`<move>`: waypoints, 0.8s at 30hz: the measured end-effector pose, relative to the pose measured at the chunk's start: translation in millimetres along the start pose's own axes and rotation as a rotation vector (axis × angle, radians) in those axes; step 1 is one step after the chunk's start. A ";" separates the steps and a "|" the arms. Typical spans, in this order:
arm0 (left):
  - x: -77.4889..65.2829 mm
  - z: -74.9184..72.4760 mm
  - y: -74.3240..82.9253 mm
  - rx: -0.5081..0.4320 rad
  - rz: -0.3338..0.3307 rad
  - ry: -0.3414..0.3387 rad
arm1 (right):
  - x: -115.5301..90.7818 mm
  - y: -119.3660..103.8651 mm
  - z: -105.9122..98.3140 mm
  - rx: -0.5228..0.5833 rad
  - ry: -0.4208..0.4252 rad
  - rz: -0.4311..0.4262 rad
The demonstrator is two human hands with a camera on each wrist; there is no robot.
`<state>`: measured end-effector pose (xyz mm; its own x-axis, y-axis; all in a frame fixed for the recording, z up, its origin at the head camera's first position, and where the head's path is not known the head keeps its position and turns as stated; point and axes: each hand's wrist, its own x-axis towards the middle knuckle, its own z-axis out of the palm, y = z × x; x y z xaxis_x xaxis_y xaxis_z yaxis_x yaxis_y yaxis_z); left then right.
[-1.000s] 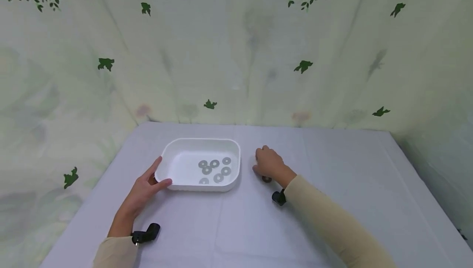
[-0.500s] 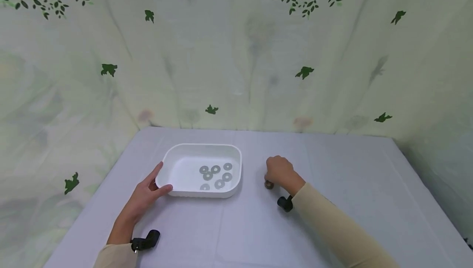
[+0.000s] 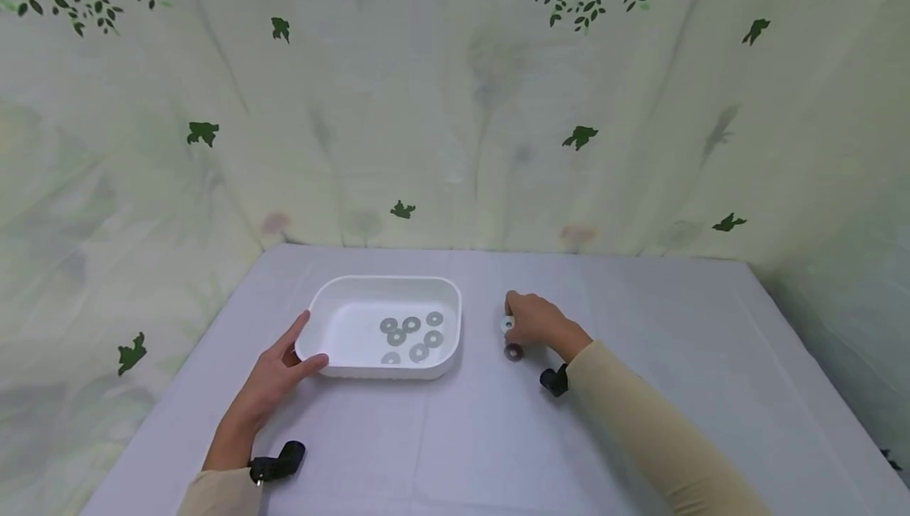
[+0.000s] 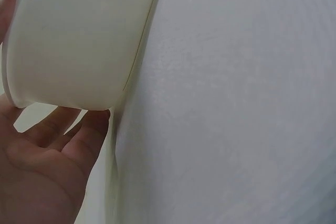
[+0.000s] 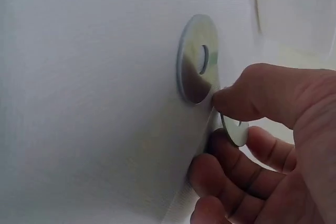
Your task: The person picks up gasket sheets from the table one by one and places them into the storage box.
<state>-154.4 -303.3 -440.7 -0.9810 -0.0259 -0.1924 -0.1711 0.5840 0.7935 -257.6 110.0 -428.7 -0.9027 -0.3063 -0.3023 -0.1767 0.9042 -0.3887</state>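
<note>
A white tray [image 3: 341, 342] sits left of centre, with several flat metal washers [image 3: 419, 352] lying in its right half. My left hand [image 3: 273, 370] grips its left near corner, thumb at the near rim; in the left wrist view the curled fingers [image 4: 86, 137] meet the tray's outer wall [image 4: 79, 45]. To the tray's right, my right hand [image 3: 538, 320] pinches one washer [image 5: 237, 129] by thumb and fingertips, low at the cloth. A second washer [image 5: 197, 59] lies flat on the cloth, close to the thumb tip; the head view shows this loose washer [image 3: 513, 352] just below the hand.
A pale cloth [image 3: 455, 445] covers the table. Behind it hangs a light curtain [image 3: 441, 105] printed with leaves. Each wrist wears a black camera, such as the left one [image 3: 279, 462].
My right hand has shifted slightly right, and a washer now shows at its fingertips, with another uncovered below. The left hand and tray stay in place; the head view has tilted slightly.
</note>
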 end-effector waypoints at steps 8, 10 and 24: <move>1.3 -1.3 -0.5 -0.004 0.023 0.002 | 3.3 3.8 2.2 0.033 -0.016 -0.062; 1.1 -1.0 -0.6 -0.009 0.014 0.002 | 3.5 8.0 2.3 0.050 -0.027 -0.094; 1.7 -2.3 -1.5 -0.018 -0.002 0.002 | 14.2 23.3 -12.5 0.204 0.072 -0.274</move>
<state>-156.0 -306.0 -440.9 -0.9808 -0.0289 -0.1926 -0.1745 0.5694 0.8033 -279.5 130.5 -431.2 -0.8592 -0.5011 -0.1037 -0.3404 0.7111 -0.6152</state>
